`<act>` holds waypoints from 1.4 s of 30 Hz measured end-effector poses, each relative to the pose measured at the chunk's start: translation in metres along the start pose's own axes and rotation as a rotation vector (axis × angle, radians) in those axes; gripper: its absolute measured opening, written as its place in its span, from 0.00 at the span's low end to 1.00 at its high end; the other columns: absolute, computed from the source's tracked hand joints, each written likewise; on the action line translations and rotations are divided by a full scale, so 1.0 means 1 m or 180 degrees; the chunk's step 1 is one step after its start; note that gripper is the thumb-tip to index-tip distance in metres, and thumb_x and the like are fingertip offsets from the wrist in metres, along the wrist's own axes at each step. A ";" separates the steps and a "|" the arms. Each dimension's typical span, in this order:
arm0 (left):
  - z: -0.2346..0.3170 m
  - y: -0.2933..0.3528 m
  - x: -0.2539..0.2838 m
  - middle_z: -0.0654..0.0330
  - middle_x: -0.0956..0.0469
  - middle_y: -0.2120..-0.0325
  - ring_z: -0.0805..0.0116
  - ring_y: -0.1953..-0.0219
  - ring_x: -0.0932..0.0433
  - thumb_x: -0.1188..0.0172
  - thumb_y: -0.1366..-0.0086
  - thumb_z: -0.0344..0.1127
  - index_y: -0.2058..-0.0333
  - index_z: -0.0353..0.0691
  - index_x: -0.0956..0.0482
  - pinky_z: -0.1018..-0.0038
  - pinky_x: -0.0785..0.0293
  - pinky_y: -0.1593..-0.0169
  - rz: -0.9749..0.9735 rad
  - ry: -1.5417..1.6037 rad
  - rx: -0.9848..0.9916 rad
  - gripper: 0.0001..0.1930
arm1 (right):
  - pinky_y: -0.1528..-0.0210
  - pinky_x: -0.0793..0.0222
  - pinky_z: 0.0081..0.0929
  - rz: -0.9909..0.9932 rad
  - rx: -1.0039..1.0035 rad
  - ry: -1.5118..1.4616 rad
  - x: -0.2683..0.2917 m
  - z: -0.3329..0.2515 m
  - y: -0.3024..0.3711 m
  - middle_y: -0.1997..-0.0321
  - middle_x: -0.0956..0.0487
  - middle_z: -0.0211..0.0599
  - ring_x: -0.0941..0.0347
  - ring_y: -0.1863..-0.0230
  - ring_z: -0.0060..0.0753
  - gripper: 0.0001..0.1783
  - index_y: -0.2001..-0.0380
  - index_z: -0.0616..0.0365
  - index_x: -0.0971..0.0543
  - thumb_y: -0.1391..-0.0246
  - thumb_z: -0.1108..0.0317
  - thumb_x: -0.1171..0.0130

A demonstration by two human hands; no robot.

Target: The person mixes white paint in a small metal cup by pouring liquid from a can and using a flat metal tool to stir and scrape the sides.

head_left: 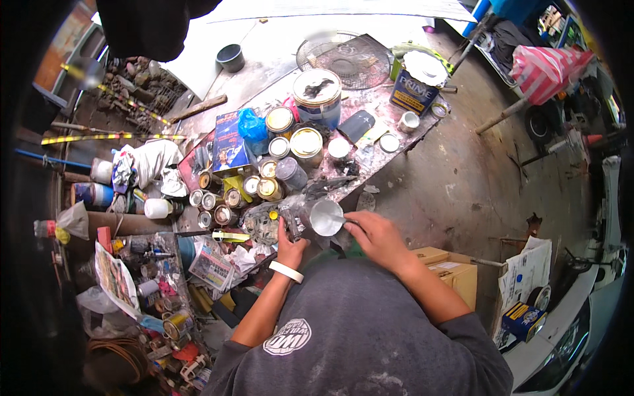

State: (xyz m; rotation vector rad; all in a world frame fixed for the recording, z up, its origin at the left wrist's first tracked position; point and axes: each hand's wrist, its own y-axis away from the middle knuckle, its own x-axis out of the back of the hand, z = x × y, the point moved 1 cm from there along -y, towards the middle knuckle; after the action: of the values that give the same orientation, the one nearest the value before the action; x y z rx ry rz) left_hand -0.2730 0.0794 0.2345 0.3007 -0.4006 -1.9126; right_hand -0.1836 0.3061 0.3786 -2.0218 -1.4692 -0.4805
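In front of my body a round cup (326,218) holds pale grey-white liquid. My right hand (375,236) is closed in a pinch on a thin stirring stick (345,219), whose far end reaches into the cup. Left of the cup, my left hand (290,245) is wrapped round a dark tool (292,228), its thumb pointing up. The tool is too blurred to name, and I cannot tell whether it joins the cup. A white band (286,271) circles my left wrist. Close beyond the hands are opened paint cans (269,189) and a crumpled, stained cloth (261,223).
A paint-spattered table (389,165) carries several cans, a large paint pail (317,99), a round wire grille (343,59) and a rectangular tin (413,92). Left lies a cluttered lower bench (173,264). Cardboard boxes (449,274) stand right of me, near a white car (561,356).
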 end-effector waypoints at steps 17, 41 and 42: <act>0.026 -0.001 -0.001 0.48 0.27 0.47 0.64 0.51 0.25 0.39 0.50 0.20 0.28 0.34 0.62 0.74 0.27 0.49 -0.0610 -0.0236 0.0015 0.53 | 0.60 0.25 0.37 0.0430 -0.0464 -0.0126 0.009 -0.020 0.037 0.62 0.18 0.39 0.21 0.63 0.44 0.10 0.59 0.59 0.19 0.43 0.68 0.38; 0.077 -0.046 -0.228 0.52 0.29 0.48 0.69 0.56 0.26 0.43 0.48 0.22 0.28 0.35 0.55 0.76 0.27 0.55 -0.2222 -0.0845 0.0486 0.48 | 0.62 0.26 0.38 0.1571 -0.0582 0.0570 0.175 0.067 0.097 0.65 0.19 0.40 0.21 0.65 0.45 0.09 0.62 0.59 0.20 0.44 0.68 0.37; 0.071 -0.054 -0.242 0.52 0.29 0.48 0.68 0.55 0.26 0.43 0.48 0.22 0.29 0.35 0.55 0.76 0.27 0.54 -0.2333 -0.0959 0.0442 0.48 | 0.62 0.25 0.38 0.1676 -0.0586 0.0717 0.189 0.080 0.101 0.66 0.19 0.39 0.21 0.65 0.45 0.09 0.61 0.58 0.20 0.44 0.67 0.37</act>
State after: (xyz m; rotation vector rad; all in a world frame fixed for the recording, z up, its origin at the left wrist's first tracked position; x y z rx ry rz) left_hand -0.2585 0.3327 0.2810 0.2705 -0.6924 -2.6690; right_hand -0.0302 0.4737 0.4060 -2.2998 -0.7390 -0.6059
